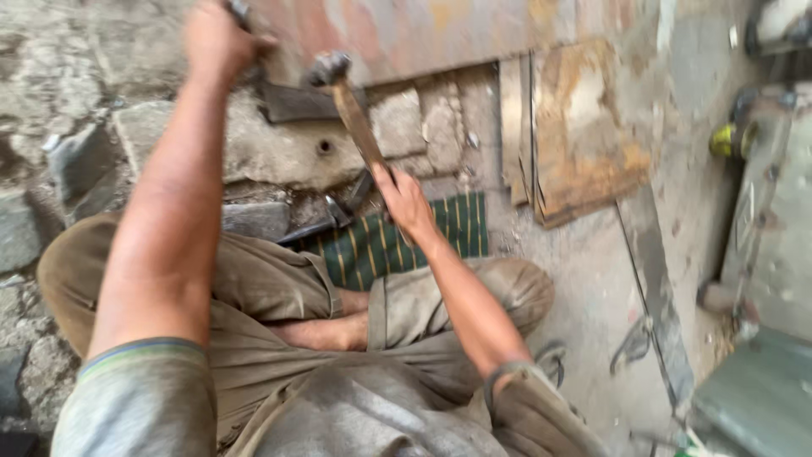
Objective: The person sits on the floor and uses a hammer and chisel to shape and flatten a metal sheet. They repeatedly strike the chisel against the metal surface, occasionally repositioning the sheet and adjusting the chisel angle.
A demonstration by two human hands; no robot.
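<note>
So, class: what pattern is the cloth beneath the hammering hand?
Dark green cloth with thin yellow stripes, head view.

My right hand (404,201) gripping the wooden handle of a hammer (345,100), its head raised near a rusty metal sheet (423,30), my left hand (216,38) closed on a small metal piece (239,10), legs crossed on the floor (592,288)

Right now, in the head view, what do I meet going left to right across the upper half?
Left hand gripping a metal piece, hammer head, right hand on the hammer's wooden handle, wooden boards on the ground, yellow-tipped tool, grey metal box.
</note>
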